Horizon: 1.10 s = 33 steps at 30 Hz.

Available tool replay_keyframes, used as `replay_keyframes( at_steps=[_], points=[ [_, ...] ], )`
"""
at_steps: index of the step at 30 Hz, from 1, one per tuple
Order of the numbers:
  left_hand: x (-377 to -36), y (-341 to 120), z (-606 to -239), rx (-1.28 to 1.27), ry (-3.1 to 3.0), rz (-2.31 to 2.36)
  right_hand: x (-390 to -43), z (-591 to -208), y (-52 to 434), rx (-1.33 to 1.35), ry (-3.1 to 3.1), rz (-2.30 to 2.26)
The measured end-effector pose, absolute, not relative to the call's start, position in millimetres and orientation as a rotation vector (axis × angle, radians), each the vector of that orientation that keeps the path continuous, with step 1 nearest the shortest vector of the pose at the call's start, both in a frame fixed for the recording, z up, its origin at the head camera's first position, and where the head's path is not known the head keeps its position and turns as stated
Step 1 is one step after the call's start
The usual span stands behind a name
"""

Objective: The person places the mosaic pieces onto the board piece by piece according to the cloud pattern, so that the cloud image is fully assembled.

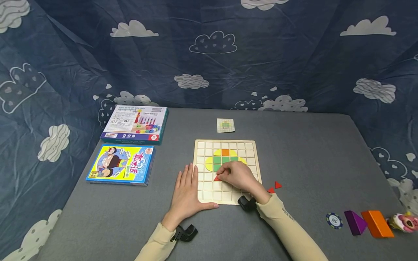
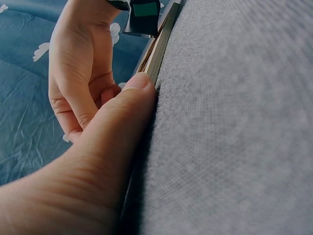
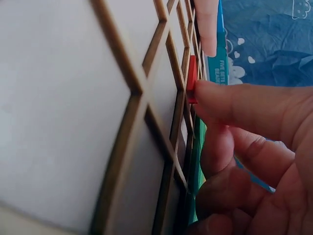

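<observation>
A square wooden grid board [image 1: 205, 185] lies at mid-table, with yellow rounded pieces [image 1: 209, 164], green squares [image 1: 217, 167] and an orange square [image 1: 225, 152] in its upper cells. My left hand [image 1: 187, 194] rests along its lower left corner, fingers straight and thumb along the near edge. Over the middle of the board, my right hand [image 1: 237, 175] holds a red triangle [image 1: 216, 178] at its fingertips. In the right wrist view the thumb touches this red triangle [image 3: 192, 78], which sits low against the grid; the other fingers curl in. Part of the pattern is hidden behind the right hand.
Two red triangles [image 1: 278, 185] lie right of the board, and a small pattern card [image 1: 225, 125] behind it. Two boxed games [image 1: 134, 125] are at the left. At the right front stand a poker chip [image 1: 334, 220], a purple block [image 1: 355, 222], an orange block [image 1: 377, 224] and a figurine [image 1: 405, 222].
</observation>
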State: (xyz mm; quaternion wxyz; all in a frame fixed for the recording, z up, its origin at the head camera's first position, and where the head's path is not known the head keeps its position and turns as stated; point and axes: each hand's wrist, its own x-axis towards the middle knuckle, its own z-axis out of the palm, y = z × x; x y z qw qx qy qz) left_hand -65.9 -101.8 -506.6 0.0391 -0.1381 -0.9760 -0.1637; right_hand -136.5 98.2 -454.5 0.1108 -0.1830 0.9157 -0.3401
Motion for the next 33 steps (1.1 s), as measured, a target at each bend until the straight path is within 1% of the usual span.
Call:
replay_keyframes(
  at_steps=[8,13,21,27,33],
  points=[
    [-65,-102,-507,-0.414,-3.014,-0.513,-134,-456,106,-0.587,2.679,-1.033],
    [-65,-101,-507,-0.429,-2.987,-0.526,-130,-453,122,-0.569,2.692,-1.09],
    [-66,-101,-507,-0.432,-2.987,-0.536,-123,-448,169,-0.404,2.832,-1.105],
    [-67,-101,-507,-0.426,-2.999,-0.54,-116,-446,200,-0.231,2.991,-1.058],
    [-66,-102,-507,-0.418,-3.015,-0.542,-110,-448,224,-0.146,3.04,-0.976]
  ],
)
